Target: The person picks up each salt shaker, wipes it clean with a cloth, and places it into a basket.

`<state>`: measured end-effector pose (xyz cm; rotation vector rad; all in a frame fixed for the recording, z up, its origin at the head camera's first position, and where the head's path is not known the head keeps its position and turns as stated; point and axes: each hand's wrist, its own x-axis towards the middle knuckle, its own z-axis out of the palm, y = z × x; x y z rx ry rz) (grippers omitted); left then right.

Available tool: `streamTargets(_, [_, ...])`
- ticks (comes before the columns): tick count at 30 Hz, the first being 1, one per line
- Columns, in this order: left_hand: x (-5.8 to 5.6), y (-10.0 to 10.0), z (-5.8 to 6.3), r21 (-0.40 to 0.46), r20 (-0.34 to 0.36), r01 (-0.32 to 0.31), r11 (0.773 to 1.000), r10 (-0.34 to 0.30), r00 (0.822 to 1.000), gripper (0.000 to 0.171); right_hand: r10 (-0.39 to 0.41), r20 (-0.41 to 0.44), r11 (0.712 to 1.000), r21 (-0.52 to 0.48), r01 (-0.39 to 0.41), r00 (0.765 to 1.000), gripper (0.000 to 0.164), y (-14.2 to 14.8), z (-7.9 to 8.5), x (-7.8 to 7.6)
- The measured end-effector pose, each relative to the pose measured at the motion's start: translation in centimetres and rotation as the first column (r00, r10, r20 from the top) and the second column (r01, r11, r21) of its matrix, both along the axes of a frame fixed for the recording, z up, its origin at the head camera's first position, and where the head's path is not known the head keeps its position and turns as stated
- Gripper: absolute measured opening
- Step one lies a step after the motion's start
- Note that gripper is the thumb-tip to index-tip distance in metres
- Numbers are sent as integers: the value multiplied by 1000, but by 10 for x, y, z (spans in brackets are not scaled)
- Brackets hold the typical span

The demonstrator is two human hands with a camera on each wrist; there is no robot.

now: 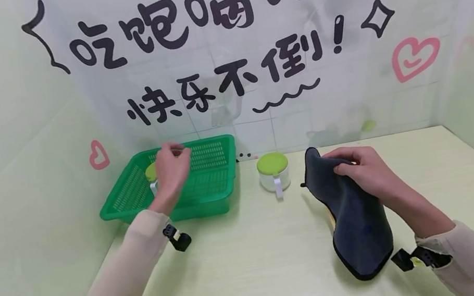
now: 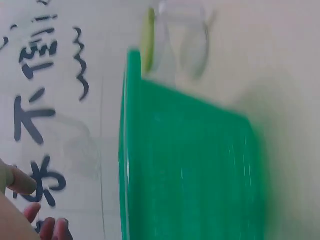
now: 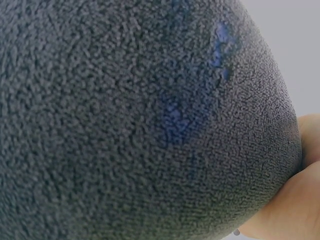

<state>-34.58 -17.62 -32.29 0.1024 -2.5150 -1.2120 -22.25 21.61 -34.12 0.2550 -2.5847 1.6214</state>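
My right hand (image 1: 366, 167) pinches the upper edge of a dark grey cloth (image 1: 361, 232) with black edging. The cloth hangs down above the table, with a sliver of yellow at its left side. In the right wrist view its fuzzy surface (image 3: 125, 120), with bluish spots, fills most of the picture. Over the green plastic basket (image 1: 200, 208) hovers my left hand (image 1: 174, 167), fingers loosely bent, holding nothing. Behind that hand, partly hidden, a jar with a green lid (image 1: 152, 172) is in the basket. The left wrist view shows the left fingers (image 2: 60, 230) apart from the basket's rim.
Between the basket and the cloth, a clear jar with a green lid (image 1: 274, 170) and a pale handle stands on the light wooden table (image 1: 249, 273). A white printed sheet (image 1: 211, 57) hangs at the back, and pale sheets flank both sides.
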Motion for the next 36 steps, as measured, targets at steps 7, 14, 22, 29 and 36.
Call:
streamTargets(7, [25, 50, -16, 249, -25, 157, 956, -156, 987, 23, -4, -14, 1000, 5, 4, 1000, 35, 1, 0, 0])
streamTargets(14, [44, 100, -37, 510, 72, 207, 835, -282, 957, 20, -10, -16, 1000, 0, 10, 1000, 35, 2, -1, 0])
streamTargets(22, [51, 133, -64, 531, 234, 206, 822, -376, 897, 36, -12, -5, 1000, -1, 12, 1000, 35, 3, 0, 0])
streamTargets(29, [48, 147, -85, 558, 356, 181, 810, -430, 830, 47, -13, -19, 1000, -1, 13, 1000, 35, 3, 1, -1])
streamTargets(36, [40, 147, -99, 634, 395, 203, 746, -538, 745, 46, 1, -17, 1000, -17, -1, 1000, 35, 3, 0, -2])
